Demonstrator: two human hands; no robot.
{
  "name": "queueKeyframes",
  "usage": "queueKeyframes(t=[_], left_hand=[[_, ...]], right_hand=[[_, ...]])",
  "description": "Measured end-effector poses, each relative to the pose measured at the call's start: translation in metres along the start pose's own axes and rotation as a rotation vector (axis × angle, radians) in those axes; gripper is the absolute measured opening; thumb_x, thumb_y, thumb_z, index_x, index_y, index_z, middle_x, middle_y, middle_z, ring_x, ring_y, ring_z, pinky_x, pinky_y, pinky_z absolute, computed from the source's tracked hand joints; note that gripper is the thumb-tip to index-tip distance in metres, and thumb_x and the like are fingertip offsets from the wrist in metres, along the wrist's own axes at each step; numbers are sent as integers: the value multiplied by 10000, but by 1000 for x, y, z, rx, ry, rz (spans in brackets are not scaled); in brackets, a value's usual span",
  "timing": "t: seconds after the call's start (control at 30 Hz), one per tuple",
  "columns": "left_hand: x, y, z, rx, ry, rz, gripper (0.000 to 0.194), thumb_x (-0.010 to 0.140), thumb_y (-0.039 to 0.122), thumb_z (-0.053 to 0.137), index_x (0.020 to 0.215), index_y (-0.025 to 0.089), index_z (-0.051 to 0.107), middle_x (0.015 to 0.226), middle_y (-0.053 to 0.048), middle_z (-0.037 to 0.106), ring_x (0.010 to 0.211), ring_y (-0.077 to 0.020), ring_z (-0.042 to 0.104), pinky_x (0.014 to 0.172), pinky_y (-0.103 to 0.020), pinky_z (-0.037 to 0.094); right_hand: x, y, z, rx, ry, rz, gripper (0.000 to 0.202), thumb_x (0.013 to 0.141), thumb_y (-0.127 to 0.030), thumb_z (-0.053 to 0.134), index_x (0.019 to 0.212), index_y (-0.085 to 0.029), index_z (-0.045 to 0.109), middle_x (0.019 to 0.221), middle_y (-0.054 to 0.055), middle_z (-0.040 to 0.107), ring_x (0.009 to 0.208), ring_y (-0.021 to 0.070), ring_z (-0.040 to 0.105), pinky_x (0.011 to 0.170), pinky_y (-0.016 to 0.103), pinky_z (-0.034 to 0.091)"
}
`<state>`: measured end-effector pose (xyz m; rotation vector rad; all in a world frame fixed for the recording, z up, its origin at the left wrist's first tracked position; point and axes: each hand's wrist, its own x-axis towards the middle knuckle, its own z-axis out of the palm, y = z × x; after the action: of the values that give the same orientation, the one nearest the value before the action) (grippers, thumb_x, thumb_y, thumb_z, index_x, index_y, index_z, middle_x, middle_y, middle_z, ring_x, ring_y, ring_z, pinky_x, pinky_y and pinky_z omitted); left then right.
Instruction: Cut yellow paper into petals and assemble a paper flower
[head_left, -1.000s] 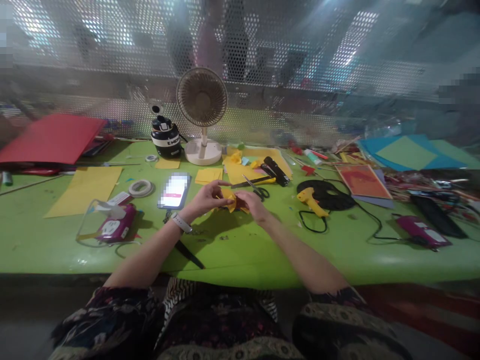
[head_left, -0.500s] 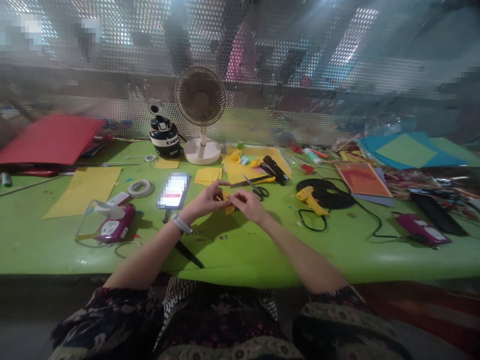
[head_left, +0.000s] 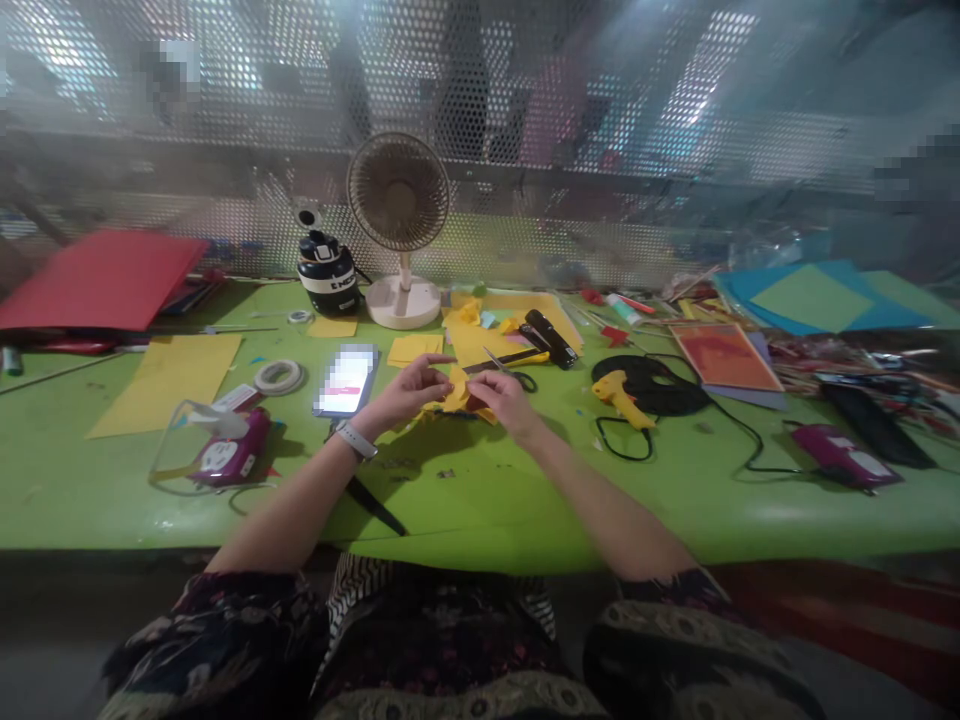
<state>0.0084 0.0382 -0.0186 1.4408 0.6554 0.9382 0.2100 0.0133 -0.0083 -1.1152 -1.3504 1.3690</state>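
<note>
Between my two hands is a folded piece of yellow paper, held a little above the green table. My left hand, with a white watch at the wrist, pinches its left side between thumb and fingers. The fingertips of my right hand are closed on its right side. Just beyond lie scissors, partly behind my right hand, and a black stapler. A small stack of yellow paper squares sits behind my left hand. The phone is left of that hand.
A yellow glue gun rests on a black round mat at right. The fan and a dark bottle stand at the back. Tape and a purple power strip lie left; a coloured paper pile is far right.
My hands have moved slightly apart, and more of the yellow paper shows between them, spread wider than before. Both hands keep their hold. The table items stay put.
</note>
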Motion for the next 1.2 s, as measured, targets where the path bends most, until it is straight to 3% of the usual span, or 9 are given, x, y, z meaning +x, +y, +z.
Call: queueKeyframes(t=[0.17,0.47,0.6,0.73,0.97,1.2], left_hand=[[1,0,0,31,24,26,445,862,238,678,1278,168,535,851,-17,630,748,-105,558,706,-275,426],[-1,-1,-3,90,-73,5,421,881,291,665,1275,186,562,869,-26,634,805,-122,582,753,-289,446],[-2,1,-1,123,-14,-18,454,876,376,675,1270,182,560,902,-38,639,829,-133,598,758,-290,464],[-1,-2,3,205,-9,0,535,813,348,750,1269,161,543,922,-55,660,816,-138,615,721,-277,471],[2,-9,5,117,99,-3,284,864,246,628,1131,153,614,1039,-69,669,912,-144,630,841,-315,513],[4,-12,5,106,173,-35,249,805,173,622,1049,127,637,1028,-67,669,792,-106,634,807,-299,523]], right_hand=[[-1,0,1,20,-22,22,226,708,-405,724,699,-195,643,638,-15,654,618,136,613,688,292,523],[-2,-2,0,13,3,69,174,685,-359,712,681,-200,642,632,-15,667,606,142,619,672,294,533],[0,1,2,6,51,71,184,684,-375,715,686,-206,641,613,-14,657,593,145,610,662,302,531],[2,2,2,6,119,38,197,680,-385,718,694,-202,647,612,-15,648,597,142,608,676,300,537],[2,4,3,-2,124,19,181,673,-363,707,677,-192,647,611,-19,641,589,125,596,672,284,526],[3,9,3,0,97,40,220,660,-383,731,697,-189,634,608,-12,645,581,138,603,662,301,532]])
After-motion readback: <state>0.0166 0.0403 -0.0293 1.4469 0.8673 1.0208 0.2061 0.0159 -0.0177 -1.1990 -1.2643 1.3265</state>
